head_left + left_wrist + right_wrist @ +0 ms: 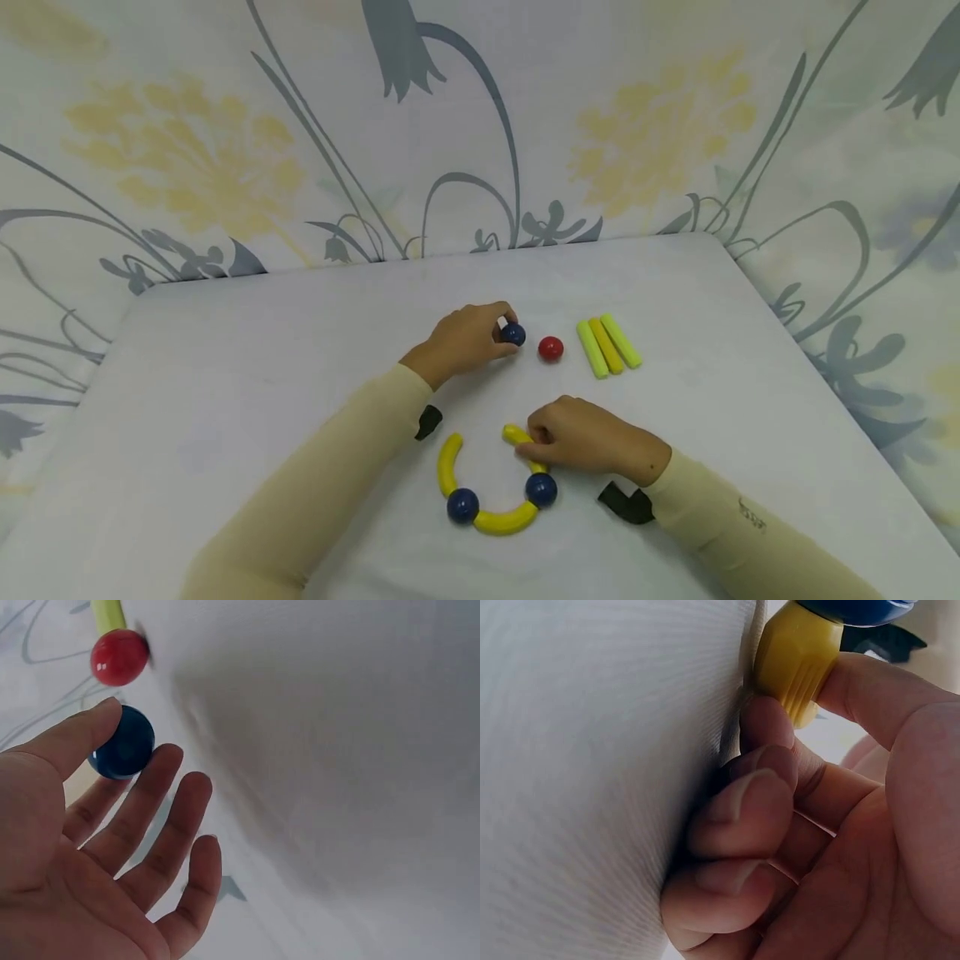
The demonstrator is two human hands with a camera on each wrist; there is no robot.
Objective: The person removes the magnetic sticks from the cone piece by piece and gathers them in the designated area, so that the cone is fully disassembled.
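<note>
At the middle of the table, my left hand [467,337] pinches a dark blue ball [513,334] between thumb and fingers. The left wrist view has this blue ball [129,746] at the fingertips, the other fingers loosely spread. My right hand [588,435] holds a curved yellow rod [516,433] between thumb and curled fingers. In the right wrist view, the yellow rod [799,656] meets a blue ball [862,609]. That rod forms the right end of an open ring: a blue ball [541,490], a curved rod [506,522], another blue ball [462,506] and a left curved rod [447,463].
Just right of the left hand lies a red ball [551,349]. Beyond it are three straight rods side by side, two lime ones [592,350] flanking a deeper yellow one [606,346]. Flowered cloth [465,125] hangs behind the white table [247,358].
</note>
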